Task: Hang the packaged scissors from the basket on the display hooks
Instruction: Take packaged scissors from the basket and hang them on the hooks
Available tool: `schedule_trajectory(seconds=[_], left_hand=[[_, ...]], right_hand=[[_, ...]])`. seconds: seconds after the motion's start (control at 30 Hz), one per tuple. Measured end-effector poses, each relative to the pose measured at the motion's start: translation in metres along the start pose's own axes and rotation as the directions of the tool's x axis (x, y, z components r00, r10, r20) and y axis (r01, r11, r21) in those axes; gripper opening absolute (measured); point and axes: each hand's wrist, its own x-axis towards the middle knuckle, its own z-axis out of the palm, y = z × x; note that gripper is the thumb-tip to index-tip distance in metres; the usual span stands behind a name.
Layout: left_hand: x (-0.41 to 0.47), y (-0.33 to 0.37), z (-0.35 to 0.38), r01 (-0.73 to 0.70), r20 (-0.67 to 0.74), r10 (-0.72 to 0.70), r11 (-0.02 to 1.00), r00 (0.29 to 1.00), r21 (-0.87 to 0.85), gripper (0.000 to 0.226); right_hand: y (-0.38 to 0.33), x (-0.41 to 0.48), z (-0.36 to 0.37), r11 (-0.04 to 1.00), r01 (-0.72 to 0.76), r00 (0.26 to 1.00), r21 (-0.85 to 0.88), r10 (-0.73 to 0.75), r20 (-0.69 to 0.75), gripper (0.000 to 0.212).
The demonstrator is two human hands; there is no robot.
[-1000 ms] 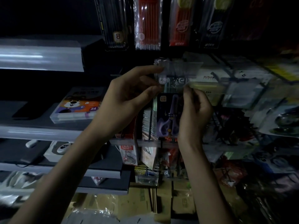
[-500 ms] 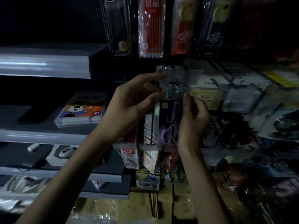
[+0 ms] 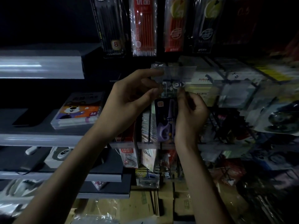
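**Both hands hold a scissors pack up at a crowded, dim display**

Grey shelves (image 3: 40, 138) fill the left side in stepped tiers. On the right a dark wire rack (image 3: 226, 120) carries overlapping plastic-wrapped goods, blurred and too dim to name. Cardboard boxes (image 3: 163, 199) lie on the floor below.

Along the top hangs a row of long pencil packs (image 3: 144, 26), black and red, their lower ends just above the working spot. A marker box (image 3: 77, 113) with a cartoon dog on its lid lies flat on the middle shelf, well to the left of the hands.

The left hand (image 3: 129, 101) reaches in from the lower left. Its forefinger is stretched out against a clear flap (image 3: 176, 71) at the front of the hooks, while its thumb and another finger pinch the upper left corner of the packaged scissors (image 3: 166, 120). The right hand (image 3: 191, 113) is curled narrow and pinches the pack's upper right edge.

The pack hangs upright between the two hands, purple handles low and its top just under the flap. The flap and the fingers cover the pack's top, so I cannot tell whether it is on a hook. Other hanging packets (image 3: 145, 126) press close on its left, and a clear strip (image 3: 145, 145) crosses just below it.
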Motion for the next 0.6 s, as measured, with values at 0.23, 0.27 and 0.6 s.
schedule_trajectory(seconds=[0.23, 0.27, 0.6], left_hand=[[-0.001, -0.004, 0.005, 0.006, 0.006, -0.006, 1.000, 1.000, -0.019, 0.037], [-0.001, -0.004, 0.005, 0.003, 0.005, -0.003, 1.000, 1.000, -0.019, 0.037], [0.000, -0.013, 0.010, -0.024, -0.003, 0.024, 0.999, 1.000, -0.021, 0.035]], right_hand=[[-0.008, 0.001, 0.006, 1.000, -0.027, 0.999, -0.006, 0.027, 0.022, 0.020], [-0.007, 0.002, 0.006, 1.000, -0.024, 1.000, -0.013, 0.024, 0.016, 0.020], [0.013, 0.014, 0.011, 0.998, -0.050, 0.999, -0.028, 0.049, -0.021, 0.022]])
